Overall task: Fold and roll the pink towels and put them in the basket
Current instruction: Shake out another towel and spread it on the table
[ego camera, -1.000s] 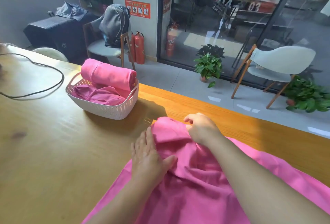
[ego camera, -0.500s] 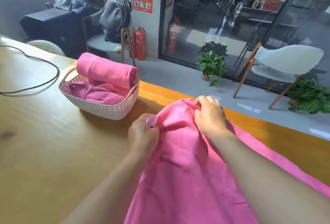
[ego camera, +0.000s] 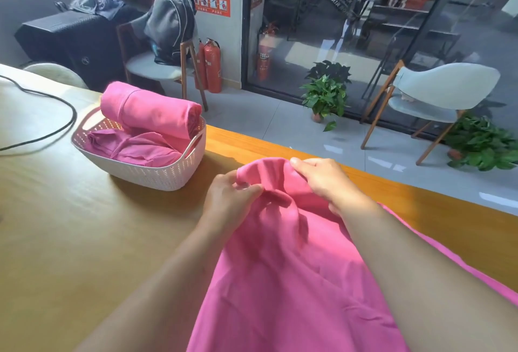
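Observation:
A large pink towel (ego camera: 294, 267) hangs bunched between my arms over the wooden table (ego camera: 70, 225). My left hand (ego camera: 227, 200) pinches its far edge on the left. My right hand (ego camera: 325, 180) grips the same edge farther right, fingers curled over the fold. The white woven basket (ego camera: 157, 175) stands to the left of my hands. It holds one rolled pink towel (ego camera: 151, 112) lying across its rim and a crumpled darker pink towel (ego camera: 140, 148) inside.
A black cable (ego camera: 56, 124) loops over the table's left part. Beyond the table's far edge are chairs, fire extinguishers (ego camera: 211, 67), potted plants (ego camera: 325, 93) and a glass wall.
My left hand went from lying flat on the towel to pinching its edge. Both hands have lifted the towel's far edge off the table and moved it slightly away from me.

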Available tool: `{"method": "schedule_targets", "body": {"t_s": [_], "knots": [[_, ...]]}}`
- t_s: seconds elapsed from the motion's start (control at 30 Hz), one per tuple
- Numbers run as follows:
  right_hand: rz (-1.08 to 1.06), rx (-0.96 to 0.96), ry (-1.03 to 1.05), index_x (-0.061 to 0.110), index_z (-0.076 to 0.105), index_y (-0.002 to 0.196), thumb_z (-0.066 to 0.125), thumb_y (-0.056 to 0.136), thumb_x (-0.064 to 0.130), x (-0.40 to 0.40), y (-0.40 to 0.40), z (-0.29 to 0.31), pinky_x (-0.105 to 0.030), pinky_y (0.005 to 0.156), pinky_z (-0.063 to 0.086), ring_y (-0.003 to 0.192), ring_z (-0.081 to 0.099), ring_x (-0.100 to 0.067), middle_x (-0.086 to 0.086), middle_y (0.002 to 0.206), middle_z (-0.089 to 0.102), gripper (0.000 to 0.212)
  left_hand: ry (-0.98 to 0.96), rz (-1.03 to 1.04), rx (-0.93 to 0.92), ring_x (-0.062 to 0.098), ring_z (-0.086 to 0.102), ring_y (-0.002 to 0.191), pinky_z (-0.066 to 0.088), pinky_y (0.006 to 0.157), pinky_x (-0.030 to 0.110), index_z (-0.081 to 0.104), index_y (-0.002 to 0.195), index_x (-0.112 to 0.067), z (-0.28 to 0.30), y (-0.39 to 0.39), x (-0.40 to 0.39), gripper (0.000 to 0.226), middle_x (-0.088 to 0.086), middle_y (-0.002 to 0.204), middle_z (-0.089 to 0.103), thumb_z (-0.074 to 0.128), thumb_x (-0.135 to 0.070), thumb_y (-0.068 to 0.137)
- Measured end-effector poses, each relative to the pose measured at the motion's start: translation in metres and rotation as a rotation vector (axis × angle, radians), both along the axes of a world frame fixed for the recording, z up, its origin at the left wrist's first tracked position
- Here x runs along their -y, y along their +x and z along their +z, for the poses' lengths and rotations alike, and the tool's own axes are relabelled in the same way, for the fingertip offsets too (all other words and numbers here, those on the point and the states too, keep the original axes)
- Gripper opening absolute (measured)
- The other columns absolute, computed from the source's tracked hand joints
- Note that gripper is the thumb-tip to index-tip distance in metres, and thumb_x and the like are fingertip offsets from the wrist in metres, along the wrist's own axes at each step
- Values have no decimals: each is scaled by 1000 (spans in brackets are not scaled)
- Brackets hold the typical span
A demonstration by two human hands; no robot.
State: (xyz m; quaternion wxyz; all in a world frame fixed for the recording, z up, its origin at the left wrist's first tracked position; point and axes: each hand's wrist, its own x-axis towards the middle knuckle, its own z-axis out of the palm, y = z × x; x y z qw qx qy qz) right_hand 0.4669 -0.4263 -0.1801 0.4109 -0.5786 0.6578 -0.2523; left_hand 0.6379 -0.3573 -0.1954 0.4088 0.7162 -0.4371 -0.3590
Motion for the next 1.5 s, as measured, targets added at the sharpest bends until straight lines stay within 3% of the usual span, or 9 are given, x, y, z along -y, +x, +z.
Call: {"method": "schedule_targets", "body": {"t_s": [0.17,0.37,0.6,0.73,0.87,1.03,1.2,1.33,1.5], "knots": [[-43,319,215,10,74,88,70,85,1,16,-6,19,-29,63,56,61,66,-17,-10,78,72,10,-157,-41,670,24,46,98,34,86,35,75,84,-11,14,1,-4,39,-1,98,54,71,-50,79],[-4,180,-36,20,73,76,55,84,-12,31,0,24,-18,67,54,68,64,-9,0,76,72,38,-472,-217,782,27,46,107,29,87,37,74,75,-13,23,-2,-17,15,1,113,59,76,-26,79],[79,126,-119,25,75,78,60,84,-6,44,20,28,-18,66,50,64,64,4,12,72,71,36,-619,-416,579,27,61,77,48,69,38,71,75,-4,13,-15,-38,17,6,94,64,60,8,75],[137,-442,-274,25,70,113,63,89,17,45,13,19,-34,100,45,116,57,-19,0,118,63,26,-594,-507,611,27,67,89,51,77,31,75,80,-5,5,-19,-43,23,6,111,69,57,8,79],[375,-277,25,23,76,84,68,87,47,32,3,22,-37,86,56,86,71,-16,6,81,75,26,-506,-588,521,22,67,102,54,84,34,77,102,-14,-1,-17,-43,43,-2,117,70,49,5,76],[391,-544,-23,29,60,124,63,85,58,22,23,4,-33,90,47,110,61,-20,5,119,65,48,-196,-458,128,11,48,58,40,56,28,60,70,-12,4,-29,-43,21,-7,65,56,40,-16,67],[330,-585,-2,24,67,96,67,81,26,10,17,-17,-35,83,51,100,64,-25,0,104,72,15,-180,81,-81,18,62,92,49,87,34,72,84,-22,6,-13,-19,31,-4,96,69,42,-12,83],[247,-443,-26,24,70,88,62,87,19,-2,3,-30,-38,84,51,96,64,-26,-1,98,71,9,141,6,-32,26,64,101,53,88,33,65,121,-16,-5,-4,21,42,7,114,69,44,-1,89],[248,-418,-66,27,66,93,59,91,26,-15,-5,-39,-34,82,42,104,61,-30,-4,109,68,8,345,-65,-269,21,59,68,49,66,27,61,85,-11,-8,-12,51,14,6,78,67,52,-12,97]]}}
